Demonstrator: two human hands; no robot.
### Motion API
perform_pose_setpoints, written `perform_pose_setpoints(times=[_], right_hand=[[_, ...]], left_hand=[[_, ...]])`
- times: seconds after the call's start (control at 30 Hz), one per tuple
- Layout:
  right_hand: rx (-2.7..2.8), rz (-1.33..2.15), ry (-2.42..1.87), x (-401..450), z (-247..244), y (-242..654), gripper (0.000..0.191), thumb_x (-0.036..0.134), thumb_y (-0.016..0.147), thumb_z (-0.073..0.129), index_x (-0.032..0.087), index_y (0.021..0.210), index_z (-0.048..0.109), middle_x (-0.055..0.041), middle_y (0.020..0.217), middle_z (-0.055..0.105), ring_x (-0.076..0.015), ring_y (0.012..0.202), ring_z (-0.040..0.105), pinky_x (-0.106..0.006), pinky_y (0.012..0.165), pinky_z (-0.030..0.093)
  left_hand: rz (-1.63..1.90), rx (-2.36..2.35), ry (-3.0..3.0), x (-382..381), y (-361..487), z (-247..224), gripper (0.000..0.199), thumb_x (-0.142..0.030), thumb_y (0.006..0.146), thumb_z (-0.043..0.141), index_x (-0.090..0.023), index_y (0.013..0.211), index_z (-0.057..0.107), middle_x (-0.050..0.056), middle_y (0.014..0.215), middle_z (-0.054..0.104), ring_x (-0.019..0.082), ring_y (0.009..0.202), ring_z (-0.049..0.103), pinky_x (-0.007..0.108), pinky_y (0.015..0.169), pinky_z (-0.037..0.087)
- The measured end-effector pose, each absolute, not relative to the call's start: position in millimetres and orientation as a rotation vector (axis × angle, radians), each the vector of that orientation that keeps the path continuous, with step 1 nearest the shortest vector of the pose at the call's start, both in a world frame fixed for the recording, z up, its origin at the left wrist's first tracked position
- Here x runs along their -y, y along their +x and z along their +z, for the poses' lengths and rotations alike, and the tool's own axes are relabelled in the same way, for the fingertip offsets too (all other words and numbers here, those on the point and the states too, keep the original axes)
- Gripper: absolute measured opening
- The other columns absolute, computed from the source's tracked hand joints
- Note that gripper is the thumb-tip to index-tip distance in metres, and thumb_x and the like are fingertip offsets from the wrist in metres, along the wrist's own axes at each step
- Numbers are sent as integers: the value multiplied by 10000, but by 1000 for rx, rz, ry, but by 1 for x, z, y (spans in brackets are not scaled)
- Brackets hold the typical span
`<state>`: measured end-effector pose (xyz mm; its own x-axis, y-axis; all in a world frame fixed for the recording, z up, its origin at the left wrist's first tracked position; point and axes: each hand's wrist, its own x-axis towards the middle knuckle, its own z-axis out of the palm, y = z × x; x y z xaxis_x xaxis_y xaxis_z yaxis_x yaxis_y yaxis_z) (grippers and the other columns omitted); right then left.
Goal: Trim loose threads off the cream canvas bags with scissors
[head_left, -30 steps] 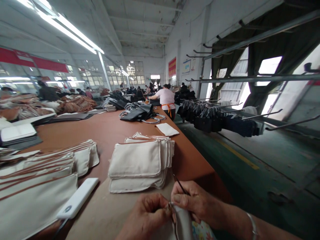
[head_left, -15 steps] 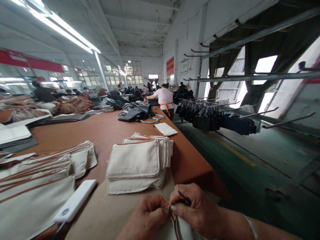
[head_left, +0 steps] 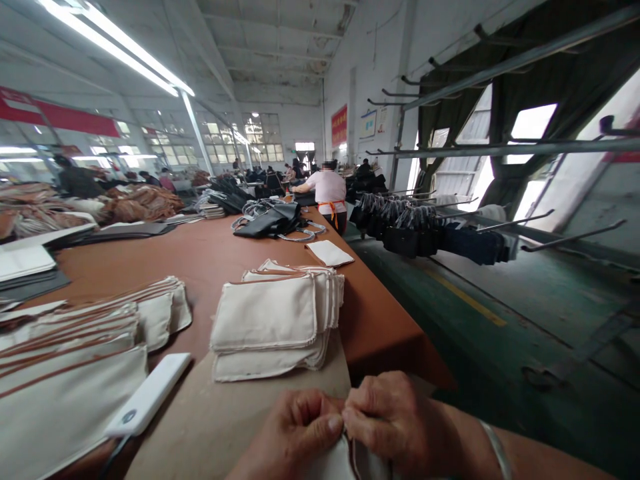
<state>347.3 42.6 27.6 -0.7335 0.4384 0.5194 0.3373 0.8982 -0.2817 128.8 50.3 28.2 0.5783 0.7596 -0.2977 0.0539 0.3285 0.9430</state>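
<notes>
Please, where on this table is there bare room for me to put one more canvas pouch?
The tan board is bare between the white flat object and your left hand on the held pouch. The brown tabletop is bare beyond the stacked canvas pouches. It is crowded at the black bags further along.

Bright one here, folks: long ceiling lights blazing overhead, glare burning out along the tubes! Daylight pours through the big side openings, washed pure white, and the far windows glow too. Over on the right, the floor sinks into dim green shade. Look at that wide lens bending the steel rails at the edges! Down low, the left hand, right hand and pouch sit in soft, flat light, slightly blurred, with only faint shadows.
</notes>
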Motion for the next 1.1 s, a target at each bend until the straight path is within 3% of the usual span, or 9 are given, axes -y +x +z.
perform_pose_setpoints(times=[0.13, 0.23, 0.33, 0.47, 0.57, 0.77, 1.03, 1.1], right_hand=[[1879, 1127, -789, -41, 38, 345, 315, 394, 1009, 425, 146, 1073, 608, -69, 852, 658, -153, 758, 588, -263, 697, 450], [1701, 1468, -911, -49, 50, 344, 395, 486, 978, 493, 112, 968, 620, -19, 762, 588, -115, 676, 500, -226, 626, 402], [1945, 1459, -897, -57, 61, 344, 331, 389, 931, 580, 110, 756, 615, 33, 646, 473, -78, 592, 392, -196, 536, 315], [2069, 1373, -878, -57, 62, 340, 212, 265, 878, 599, 120, 724, 602, 46, 601, 480, -66, 548, 385, -184, 495, 285], [1987, 1440, -832, -55, 53, 337, 238, 297, 867, 598, 126, 705, 571, 27, 634, 507, -75, 573, 406, -186, 509, 302], [1929, 1371, -835, -56, 40, 347, 354, 423, 875, 624, 115, 702, 612, 22, 625, 475, -78, 575, 381, -205, 514, 273], [2005, 1455, -915, -80, 54, 381, 475, 550, 903, 596, 92, 792, 658, 14, 665, 500, -90, 601, 402, -204, 542, 303], [2093, 1357, -877, -85, 70, 377, 478, 556, 928, 552, 95, 894, 675, -5, 743, 549, -109, 667, 463, -205, 594, 352]], left_hand=[[612, -893, 1474, -48, 125, 40, 479, -615, 847, 604, -162, 704, 541, -23, 654, 436, 108, 607, 342, 238, 548, 263], [584, -933, 1662, -49, 123, 48, 455, -579, 904, 533, -177, 692, 503, -21, 674, 442, 121, 638, 380, 243, 583, 297], [559, -991, 1788, -48, 123, 51, 444, -561, 924, 501, -178, 700, 517, -12, 684, 469, 134, 660, 419, 249, 609, 319], [604, -922, 1708, -45, 125, 50, 409, -541, 916, 540, -178, 729, 541, 3, 732, 513, 143, 698, 450, 247, 640, 343], [641, -792, 1500, -47, 126, 44, 425, -564, 877, 604, -177, 724, 516, 2, 739, 511, 131, 688, 426, 239, 629, 332], [432, -637, 1391, -68, 106, 40, 444, -590, 877, 608, -170, 769, 512, -46, 675, 355, 96, 604, 248, 238, 534, 178], [323, -717, 1598, -79, 97, 69, 422, -580, 862, 618, -164, 791, 635, -19, 722, 421, 129, 678, 327, 243, 591, 244], [326, -765, 1709, -80, 114, 74, 440, -599, 840, 624, -164, 791, 667, -17, 700, 423, 129, 649, 316, 249, 571, 243]])
